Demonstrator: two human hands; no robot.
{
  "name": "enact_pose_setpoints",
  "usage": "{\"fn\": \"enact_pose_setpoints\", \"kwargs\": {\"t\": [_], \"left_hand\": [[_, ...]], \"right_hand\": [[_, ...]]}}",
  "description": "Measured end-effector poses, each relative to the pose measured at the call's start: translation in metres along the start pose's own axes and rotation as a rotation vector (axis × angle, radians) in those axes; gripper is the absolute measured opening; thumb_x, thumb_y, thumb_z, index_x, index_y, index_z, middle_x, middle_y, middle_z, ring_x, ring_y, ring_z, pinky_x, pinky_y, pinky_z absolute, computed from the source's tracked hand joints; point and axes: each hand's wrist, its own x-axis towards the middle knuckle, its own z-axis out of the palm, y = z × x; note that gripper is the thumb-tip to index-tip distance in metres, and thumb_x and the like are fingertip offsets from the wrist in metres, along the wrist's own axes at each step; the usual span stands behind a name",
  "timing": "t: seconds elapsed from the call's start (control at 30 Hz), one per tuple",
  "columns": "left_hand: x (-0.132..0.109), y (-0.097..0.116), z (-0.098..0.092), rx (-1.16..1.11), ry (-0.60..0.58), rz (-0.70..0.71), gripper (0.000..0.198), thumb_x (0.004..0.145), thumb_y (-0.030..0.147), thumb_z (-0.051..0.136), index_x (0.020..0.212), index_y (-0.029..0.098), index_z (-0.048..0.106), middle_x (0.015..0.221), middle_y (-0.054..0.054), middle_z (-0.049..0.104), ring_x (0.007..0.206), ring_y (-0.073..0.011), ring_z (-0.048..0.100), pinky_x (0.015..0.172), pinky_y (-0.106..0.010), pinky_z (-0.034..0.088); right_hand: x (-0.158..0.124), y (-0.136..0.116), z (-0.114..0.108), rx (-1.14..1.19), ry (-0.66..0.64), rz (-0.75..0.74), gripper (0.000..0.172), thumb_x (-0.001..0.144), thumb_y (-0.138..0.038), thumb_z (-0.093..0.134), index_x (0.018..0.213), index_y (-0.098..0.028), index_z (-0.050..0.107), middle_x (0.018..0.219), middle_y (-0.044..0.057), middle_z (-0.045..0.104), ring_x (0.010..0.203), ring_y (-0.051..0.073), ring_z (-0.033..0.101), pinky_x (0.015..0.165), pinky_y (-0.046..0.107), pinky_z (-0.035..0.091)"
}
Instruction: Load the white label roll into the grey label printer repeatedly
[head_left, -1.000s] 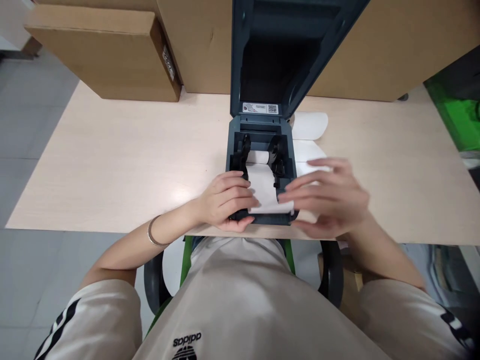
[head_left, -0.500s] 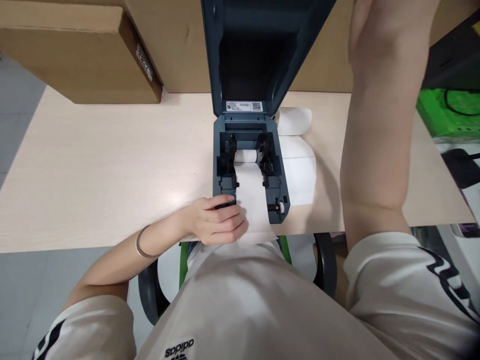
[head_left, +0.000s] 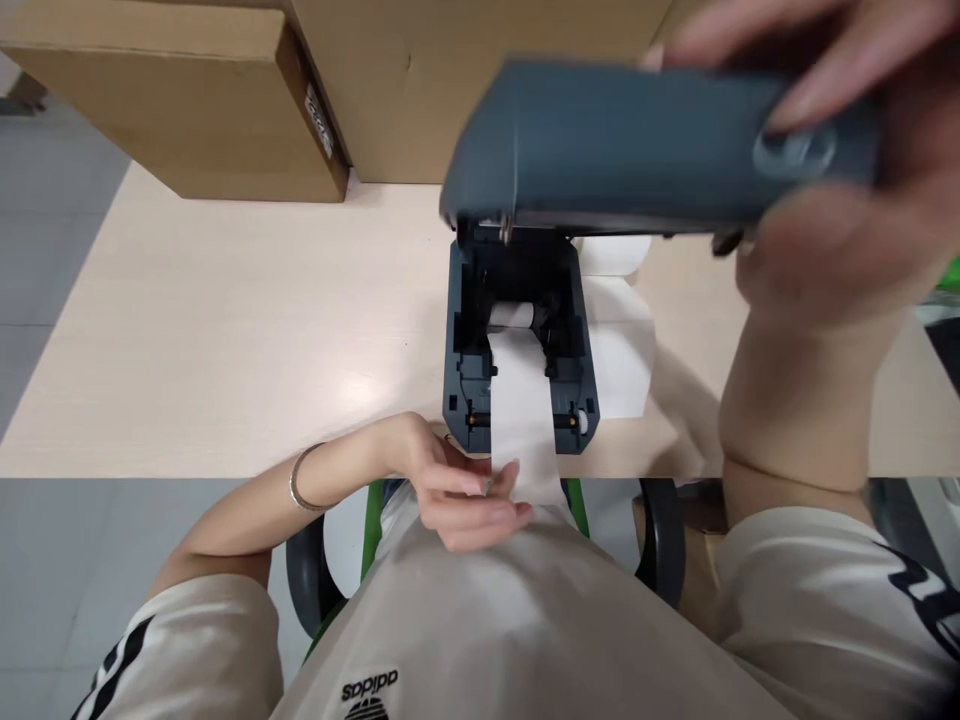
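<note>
A dark blue label printer (head_left: 457, 390) stands at the table's front edge, its lid (head_left: 630, 150) tilted partway down over the base. My right hand (head_left: 862, 190), blurred, grips the lid by its free end. Inside the base a small white paper roll (head_left: 512, 315) sits between black holders. From it a strip of label paper (head_left: 523, 400) runs forward across the black roller (head_left: 564, 422) and hangs past the front. My left hand (head_left: 465, 495) is below the printer's front, thumb and fingers closed on the left edge of the strip's loose end.
Another white paper roll (head_left: 615, 255) with a length of labels unrolled (head_left: 622, 350) lies right of the printer. A cardboard box (head_left: 187, 110) stands at the back left, beside a cardboard panel (head_left: 405, 100). Chair armrests (head_left: 664, 545) are below the table edge.
The lid has swung down from upright, with my right hand on it coming into view. My left hand has moved from beside the roller toward me, to the strip's loose end.
</note>
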Motion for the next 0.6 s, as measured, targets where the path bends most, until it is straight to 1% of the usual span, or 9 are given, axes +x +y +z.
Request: {"fn": "enact_pose_setpoints", "kwargs": {"t": [0.07,0.1,0.17,0.27,0.33,0.4,0.47,0.53,0.6], "left_hand": [[0.001,0.005,-0.003,0.029,-0.047,-0.063,0.044,0.071,0.016,0.075,0.088,0.056,0.081,0.076,0.008,0.073,0.073,-0.0203,0.075,0.076,-0.032,0.078],[0.001,0.006,-0.003,0.057,-0.048,-0.082,0.044,0.069,0.016,0.074,0.086,0.056,0.081,0.078,0.007,0.074,0.075,-0.0213,0.076,0.077,-0.034,0.078],[-0.002,0.006,-0.002,0.129,-0.006,-0.067,0.044,0.066,0.017,0.072,0.085,0.057,0.081,0.082,0.006,0.076,0.083,-0.0241,0.078,0.081,-0.040,0.079],[-0.005,0.002,0.000,0.221,0.105,0.059,0.048,0.066,0.022,0.072,0.091,0.062,0.079,0.089,0.008,0.078,0.101,-0.0254,0.079,0.097,-0.046,0.077],[-0.004,0.001,0.000,0.251,0.093,0.083,0.052,0.066,0.022,0.074,0.095,0.064,0.079,0.093,0.009,0.079,0.110,-0.0246,0.078,0.107,-0.045,0.073],[-0.003,0.003,0.000,0.252,0.033,0.072,0.055,0.065,0.018,0.073,0.095,0.063,0.079,0.095,0.009,0.080,0.110,-0.0246,0.077,0.107,-0.045,0.073],[-0.001,0.005,-0.001,0.237,0.020,0.127,0.059,0.064,0.014,0.072,0.094,0.063,0.080,0.095,0.011,0.081,0.104,-0.0233,0.078,0.102,-0.042,0.074],[0.000,0.007,-0.001,0.222,0.082,0.260,0.067,0.065,0.008,0.072,0.096,0.066,0.078,0.097,0.016,0.081,0.100,-0.0199,0.079,0.098,-0.036,0.075],[0.000,0.008,-0.002,0.204,0.177,0.415,0.075,0.069,0.002,0.072,0.101,0.070,0.075,0.100,0.022,0.082,0.097,-0.0173,0.080,0.094,-0.032,0.075]], "right_hand": [[-0.013,-0.028,0.005,0.165,0.128,0.111,0.051,0.103,-0.056,0.050,0.092,-0.012,0.074,0.140,0.006,0.074,0.128,0.023,0.073,0.111,0.041,0.058],[-0.022,-0.037,0.009,0.221,0.130,0.115,0.041,0.101,-0.052,0.059,0.108,-0.015,0.075,0.135,0.006,0.076,0.128,0.022,0.074,0.112,0.040,0.060],[-0.039,-0.050,0.018,0.206,0.039,0.047,0.037,0.099,-0.041,0.063,0.128,-0.018,0.070,0.132,0.010,0.077,0.132,0.021,0.073,0.117,0.042,0.061],[-0.064,-0.059,0.034,0.068,-0.012,-0.052,0.040,0.100,-0.041,0.060,0.134,-0.020,0.068,0.131,0.010,0.078,0.133,0.021,0.073,0.122,0.041,0.058],[-0.076,-0.063,0.044,0.000,-0.020,-0.085,0.039,0.104,-0.043,0.055,0.136,-0.023,0.068,0.128,0.006,0.080,0.134,0.020,0.073,0.122,0.040,0.057],[-0.084,-0.066,0.053,-0.040,-0.037,-0.103,0.036,0.107,-0.041,0.052,0.136,-0.027,0.069,0.126,0.002,0.080,0.135,0.018,0.072,0.122,0.038,0.055],[-0.090,-0.068,0.060,-0.055,-0.032,-0.109,0.034,0.107,-0.038,0.053,0.134,-0.027,0.071,0.125,0.001,0.081,0.135,0.016,0.072,0.122,0.035,0.054],[-0.093,-0.070,0.064,-0.058,-0.017,-0.101,0.032,0.106,-0.035,0.054,0.132,-0.025,0.072,0.125,0.002,0.080,0.134,0.015,0.072,0.123,0.033,0.052],[-0.093,-0.072,0.067,-0.064,0.006,-0.092,0.031,0.107,-0.035,0.053,0.130,-0.024,0.072,0.124,0.001,0.080,0.132,0.014,0.072,0.124,0.032,0.051]]}}
